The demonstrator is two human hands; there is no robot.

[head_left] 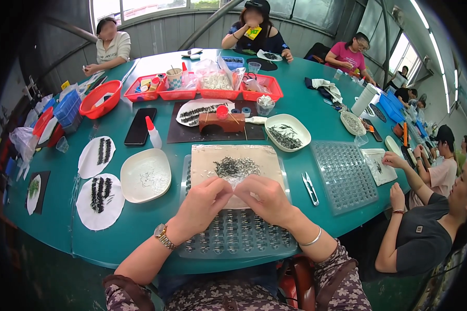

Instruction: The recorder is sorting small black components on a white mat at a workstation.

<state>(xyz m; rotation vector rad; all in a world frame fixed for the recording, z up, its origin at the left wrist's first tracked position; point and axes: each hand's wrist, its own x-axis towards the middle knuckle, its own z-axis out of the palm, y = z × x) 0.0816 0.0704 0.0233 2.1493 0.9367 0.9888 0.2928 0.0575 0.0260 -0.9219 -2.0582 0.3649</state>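
My left hand (206, 201) and my right hand (264, 199) meet fingertip to fingertip, both pinched closed. Whatever they hold is too small to make out. Just beyond them, a loose heap of small black and pale slivers (236, 167) lies on a beige cloth-covered board (206, 157). Under the board and my wrists is a clear plastic tray (228, 239) with rows of round pockets holding small dark pieces. To the left sits a cream dish (131, 182) with fine pale bits. At the far right of the board, another cream dish (302, 123) holds dark slivers.
White round pads (101, 220) with black strips lie left. A black phone (140, 127) and red-capped glue bottle (153, 136) stand beyond. Thread snips (310, 189) and a second pocketed tray (342, 176) are right, beside a co-worker (425, 228). Red baskets (220, 93) stand farther back.
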